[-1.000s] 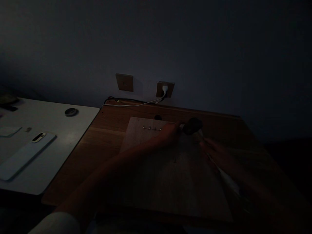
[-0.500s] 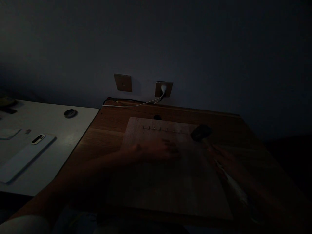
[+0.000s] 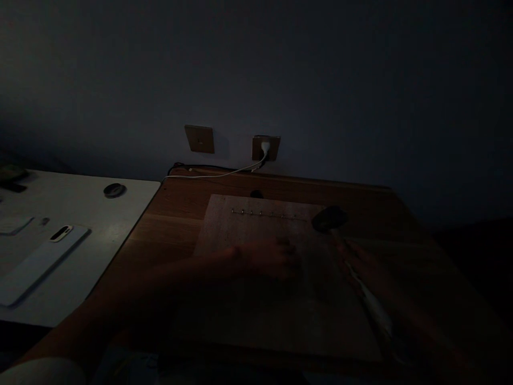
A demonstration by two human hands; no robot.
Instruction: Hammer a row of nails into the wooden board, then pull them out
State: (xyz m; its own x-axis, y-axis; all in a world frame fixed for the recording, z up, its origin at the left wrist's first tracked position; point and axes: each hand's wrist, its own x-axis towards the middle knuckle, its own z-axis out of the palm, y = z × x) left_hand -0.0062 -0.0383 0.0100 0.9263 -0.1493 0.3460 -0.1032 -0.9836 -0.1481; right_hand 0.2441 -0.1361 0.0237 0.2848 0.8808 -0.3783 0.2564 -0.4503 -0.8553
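Note:
The scene is very dim. My right hand is wrapped around the pale handle of a mallet, whose dark, rounded head lies over the right edge of a flat wooden board. My left hand is over the middle of that board, its fingers curled in; anything inside them is lost in the dark. Beyond it, a row of small nails stands along the board's far part. Those at the left catch the light, while the ones at the right are fainter.
Under the board is a brown wooden table. A white table adjoins it at left, bearing a pale phone and a round dark roll. Behind, cables run to a wall socket with a white plug.
My left hand has dropped slightly toward me, and its fingers look more curled. The mallet stays in my right hand, nearly in place. The whole view has shifted a little.

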